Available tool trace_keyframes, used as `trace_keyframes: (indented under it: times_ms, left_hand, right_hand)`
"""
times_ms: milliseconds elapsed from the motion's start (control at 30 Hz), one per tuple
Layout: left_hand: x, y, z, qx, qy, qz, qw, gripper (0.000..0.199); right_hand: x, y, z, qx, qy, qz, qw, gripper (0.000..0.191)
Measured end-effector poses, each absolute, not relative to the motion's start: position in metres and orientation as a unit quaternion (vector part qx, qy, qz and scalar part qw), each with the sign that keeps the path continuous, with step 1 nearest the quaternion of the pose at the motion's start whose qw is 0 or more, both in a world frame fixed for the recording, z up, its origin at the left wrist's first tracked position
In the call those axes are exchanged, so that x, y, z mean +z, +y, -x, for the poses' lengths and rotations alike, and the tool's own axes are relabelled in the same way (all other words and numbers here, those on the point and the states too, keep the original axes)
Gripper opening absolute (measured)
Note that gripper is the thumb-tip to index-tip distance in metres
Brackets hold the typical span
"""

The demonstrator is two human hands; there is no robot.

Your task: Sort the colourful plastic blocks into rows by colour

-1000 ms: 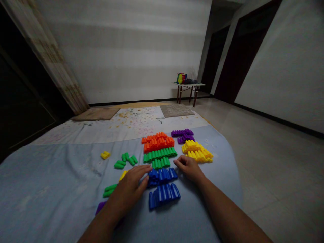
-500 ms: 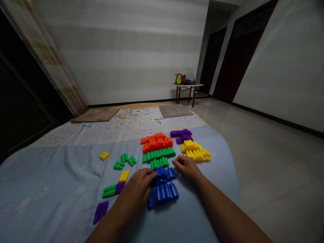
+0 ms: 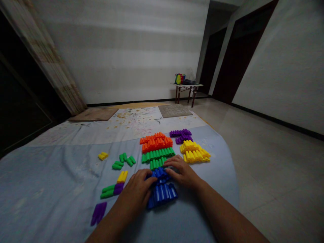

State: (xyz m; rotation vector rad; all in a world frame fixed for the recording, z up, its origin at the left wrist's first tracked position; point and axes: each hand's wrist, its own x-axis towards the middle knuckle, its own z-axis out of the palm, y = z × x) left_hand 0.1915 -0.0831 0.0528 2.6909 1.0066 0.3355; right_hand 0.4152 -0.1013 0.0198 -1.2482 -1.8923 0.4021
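Observation:
Two rows of blue tube-shaped plastic blocks lie on the light blue cloth in front of me. My left hand (image 3: 140, 184) is at the left end of the upper blue row (image 3: 160, 172), thumb and fingers closed against it. At that row's right end, my right hand (image 3: 181, 170) has its fingers and thumb curled over the blocks and partly hides them. The lower blue row (image 3: 162, 195) lies nearer to me, its left end close to my left hand. Just beyond my fingers are green rows (image 3: 158, 154), with orange rows (image 3: 157, 141) behind them.
Yellow rows (image 3: 195, 152) and purple rows (image 3: 181, 135) lie at the right. Loose green pieces (image 3: 123, 161), a yellow piece (image 3: 103, 156), a joined multicoloured group (image 3: 113, 187) and a purple piece (image 3: 98, 213) lie left. A small table (image 3: 187, 85) stands far back.
My right hand has moved left, from beside the blue blocks onto the right end of the upper row. My left hand has stayed at the left end.

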Motion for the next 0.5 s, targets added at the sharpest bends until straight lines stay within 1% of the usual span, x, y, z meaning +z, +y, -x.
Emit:
trace_keyframes:
  times_ms: [200, 333, 500]
  left_hand:
    - [0.0562, -0.0865, -0.1911, 0.117, 0.341, -0.926, 0.114, 0.039]
    - [0.0600, -0.0895, -0.1910, 0.121, 0.337, -0.928, 0.106, 0.039]
    - [0.0605, -0.0881, -0.1901, 0.117, 0.332, -0.928, 0.120, 0.039]
  right_hand:
    - [0.0252, -0.1054, -0.4108, 0.155, -0.790, 0.476, 0.355, 0.023]
    - [0.0285, -0.1080, -0.4134, 0.153, -0.789, 0.477, 0.356, 0.020]
    - [0.0312, -0.1101, -0.4132, 0.162, -0.794, 0.465, 0.355, 0.017]
